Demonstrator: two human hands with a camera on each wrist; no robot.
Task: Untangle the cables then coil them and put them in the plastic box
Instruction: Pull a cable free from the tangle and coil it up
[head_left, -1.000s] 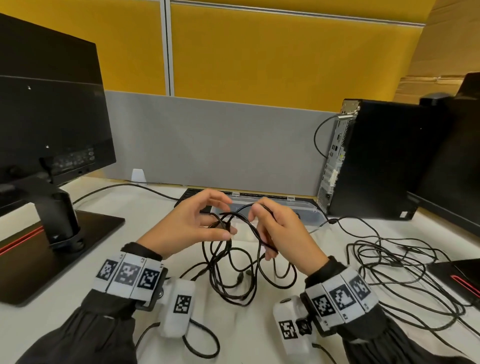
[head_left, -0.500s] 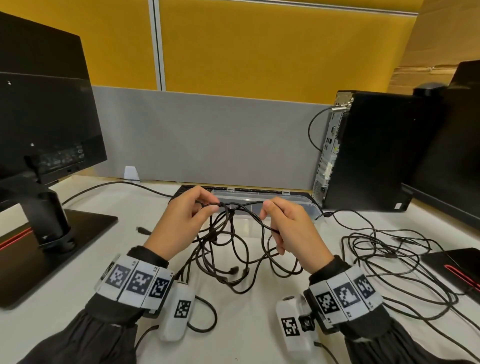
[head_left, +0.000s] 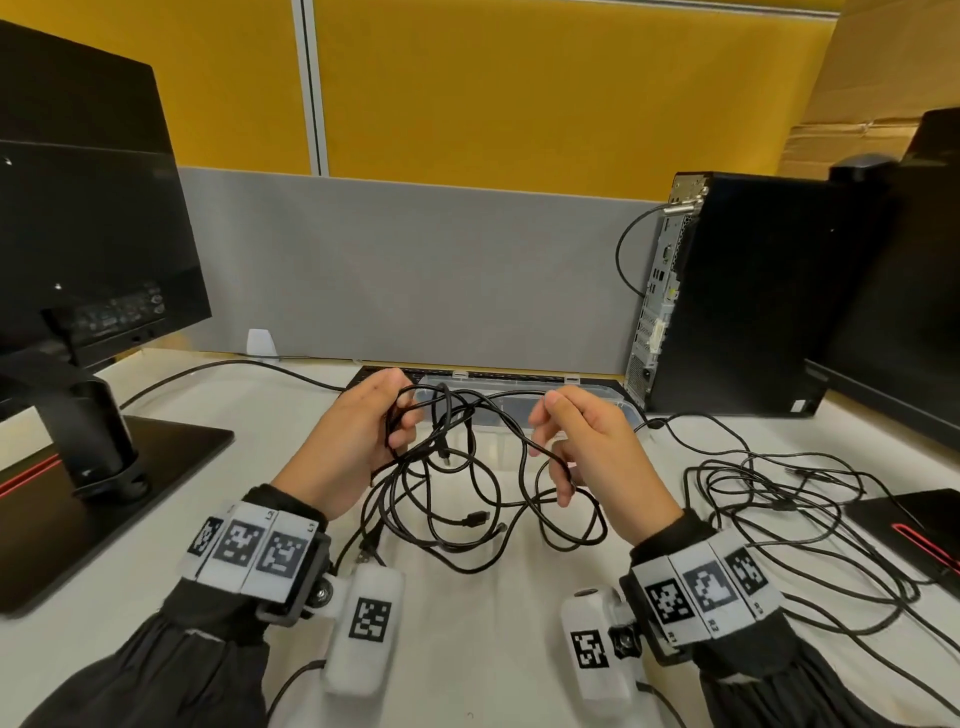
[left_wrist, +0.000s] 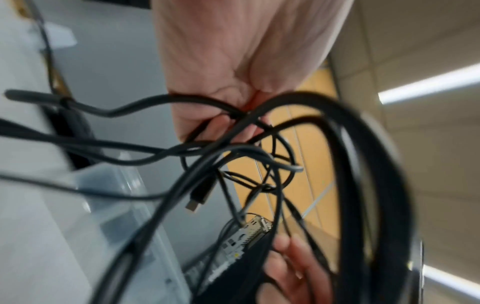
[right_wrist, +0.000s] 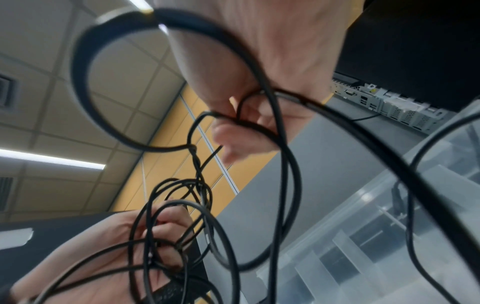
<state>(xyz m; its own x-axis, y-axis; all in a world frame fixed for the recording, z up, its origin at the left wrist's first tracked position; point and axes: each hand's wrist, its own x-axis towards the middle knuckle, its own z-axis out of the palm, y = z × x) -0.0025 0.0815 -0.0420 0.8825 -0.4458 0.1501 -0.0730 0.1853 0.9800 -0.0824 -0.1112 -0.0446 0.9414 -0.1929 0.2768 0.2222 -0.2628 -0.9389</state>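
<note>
The tangled black cables (head_left: 467, 483) hang between my hands above the white desk (head_left: 467, 649), their lower loops resting on it; a small plug (left_wrist: 198, 198) dangles free in the middle. They look light, limp and thin, so I judge they will slide through a loose grasp and snag wherever loops cross. The best hold, I think, is right beside a plug end, feeding that end back through the knot instead of hauling on the middle of a run.

My left hand (head_left: 358, 441), at about nine o'clock from the tangle, has its fingers curled around a bunch of several strands. My right hand (head_left: 587, 447), at three o'clock, has a single strand caught in its curled fingers (right_wrist: 244, 131), with a loop running past the palm.

The clear plastic box (head_left: 524, 410) sits open at twelve o'clock, just beyond my knuckles. A second heap of cable (head_left: 779, 519) sprawls at four o'clock, untouched. A monitor (head_left: 88, 249) stands at ten o'clock, a computer tower (head_left: 753, 296) at two.

The only writing I can make out is the square coded markers on my wristbands (head_left: 249, 545); their small letters are too fine to read.
</note>
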